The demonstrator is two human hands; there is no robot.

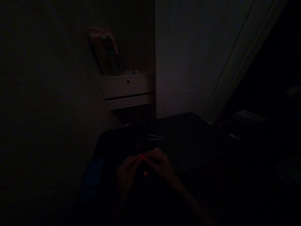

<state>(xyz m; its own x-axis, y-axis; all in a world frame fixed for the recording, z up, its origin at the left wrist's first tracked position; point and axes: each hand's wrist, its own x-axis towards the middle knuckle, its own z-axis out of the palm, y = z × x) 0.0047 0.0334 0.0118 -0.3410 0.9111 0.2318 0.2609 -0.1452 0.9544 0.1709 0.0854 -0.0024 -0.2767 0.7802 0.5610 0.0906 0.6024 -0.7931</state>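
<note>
The view is very dark. My left hand (126,171) and my right hand (161,163) meet over the dark table, fingertips pinched together. A faint red patch (142,157) shows between the fingertips; what they hold is too small and dim to name. Just below them, a small orange spot or piece (145,173) stands out against the black. Beyond the fingers lies a thin V-shaped tool that looks like tweezers (156,137). Left of it is a small dim object (138,146) of unclear kind.
The dark table (188,131) has rounded far corners. A bluish flat shape (94,175) lies at its left. Behind stand a drawer unit (127,89) with a colourful packet (104,51) on top, and a pale panel (188,56). At right are a white cable (225,127) and a box (250,116).
</note>
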